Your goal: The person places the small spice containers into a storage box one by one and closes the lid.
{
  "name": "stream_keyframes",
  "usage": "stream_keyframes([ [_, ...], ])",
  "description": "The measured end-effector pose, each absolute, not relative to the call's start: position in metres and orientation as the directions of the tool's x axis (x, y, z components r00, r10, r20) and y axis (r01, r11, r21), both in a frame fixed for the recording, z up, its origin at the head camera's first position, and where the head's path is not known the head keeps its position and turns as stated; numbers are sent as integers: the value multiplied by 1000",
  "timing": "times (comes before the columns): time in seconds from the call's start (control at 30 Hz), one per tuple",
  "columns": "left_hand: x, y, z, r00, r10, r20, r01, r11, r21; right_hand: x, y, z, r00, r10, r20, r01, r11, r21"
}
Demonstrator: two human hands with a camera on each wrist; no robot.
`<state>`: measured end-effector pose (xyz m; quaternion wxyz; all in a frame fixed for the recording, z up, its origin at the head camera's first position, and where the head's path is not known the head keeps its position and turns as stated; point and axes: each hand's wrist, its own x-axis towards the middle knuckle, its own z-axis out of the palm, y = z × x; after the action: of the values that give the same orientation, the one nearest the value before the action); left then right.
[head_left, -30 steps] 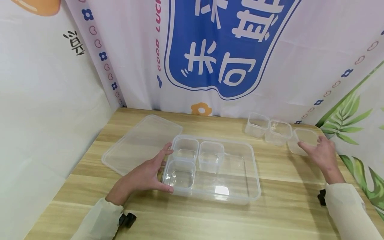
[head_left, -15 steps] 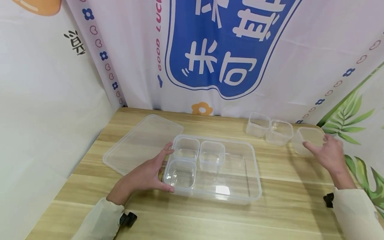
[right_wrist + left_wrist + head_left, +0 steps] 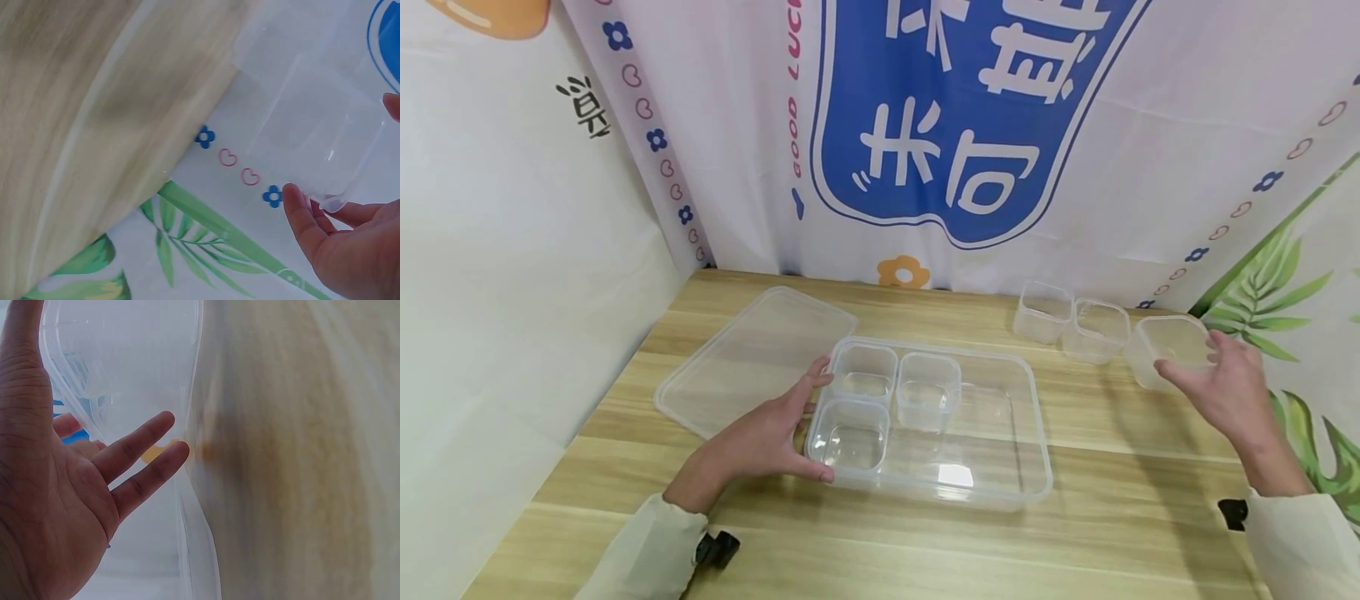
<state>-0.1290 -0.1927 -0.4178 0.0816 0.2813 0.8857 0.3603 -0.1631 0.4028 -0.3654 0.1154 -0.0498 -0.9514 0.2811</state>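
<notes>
At the right of the table, my right hand (image 3: 1228, 387) holds a clear square plastic container (image 3: 1168, 337) by its rim, thumb on the near left side and fingers on the far right. In the right wrist view, the container (image 3: 315, 134) appears at a slant, with fingertips curled at its lip. My left hand (image 3: 771, 437) rests against the left end of a large clear rectangular box (image 3: 1033, 425), thumb along its near edge. Its other fingers are spread straight, as the left wrist view confirms. Three small square containers (image 3: 853, 437) sit inside the box's left part.
Two more small clear containers (image 3: 1096, 331) stand in a row at the back right, left of the held one. A flat clear lid (image 3: 745, 358) lies at the left, behind my left forearm. A printed curtain (image 3: 760, 150) hangs along the table's back edge.
My right hand has shifted a little to the right, and the container at its fingers has moved slightly right and up. The left hand and the large box have stayed put.
</notes>
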Motion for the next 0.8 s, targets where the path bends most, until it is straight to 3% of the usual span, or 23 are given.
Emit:
stream_keyframes([
  [0.8, -129, -192, -419, -834, 548, 63, 444, 600, 666, -142, 333, -335, -940, -63, 336, -243, 814, -528],
])
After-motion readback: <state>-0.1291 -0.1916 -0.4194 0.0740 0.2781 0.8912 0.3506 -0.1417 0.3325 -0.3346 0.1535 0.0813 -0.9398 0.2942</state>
